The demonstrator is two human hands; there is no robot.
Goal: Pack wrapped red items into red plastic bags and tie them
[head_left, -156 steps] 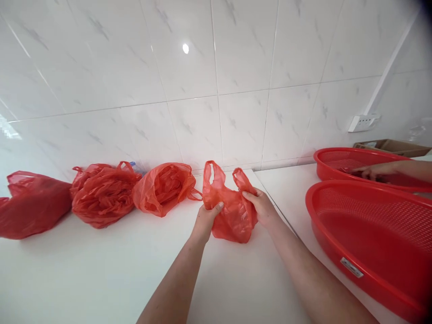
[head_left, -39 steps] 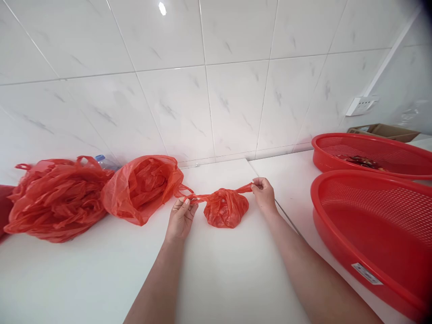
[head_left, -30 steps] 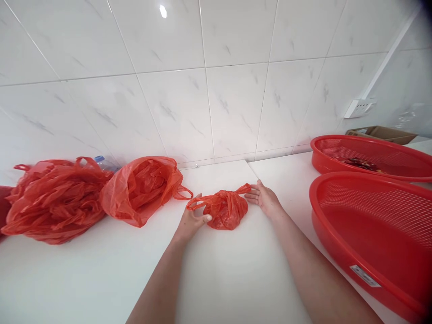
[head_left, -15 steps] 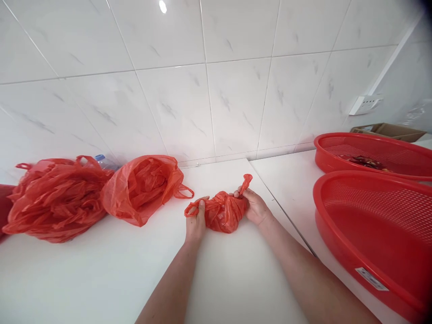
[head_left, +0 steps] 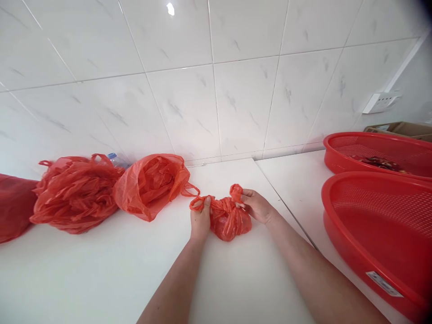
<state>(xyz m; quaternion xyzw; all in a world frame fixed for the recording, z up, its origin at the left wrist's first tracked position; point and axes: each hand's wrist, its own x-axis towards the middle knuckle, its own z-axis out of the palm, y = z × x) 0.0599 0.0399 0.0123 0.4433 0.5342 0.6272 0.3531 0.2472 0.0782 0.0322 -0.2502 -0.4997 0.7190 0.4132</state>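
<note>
A small filled red plastic bag (head_left: 230, 223) rests on the white table in front of me, its top twisted and gathered. My left hand (head_left: 201, 219) is closed on the bag's left handle loop, thumb on top. On the other side, my right hand (head_left: 255, 204) pinches the right handle, whose end curls upward above the bag. What the bag contains cannot be made out through the crumpled plastic.
Left of my hands lie an open red bag (head_left: 151, 184) with bags inside and a larger heap of red bags (head_left: 79, 193). A bottle (head_left: 116, 159) stands behind them. To the right are two red plastic baskets (head_left: 340, 225), the farther holding dark red pieces (head_left: 381, 163).
My right hand has brought the right handle inward and to the left, over the bag. My left hand keeps its hold. The view has turned slightly left.
</note>
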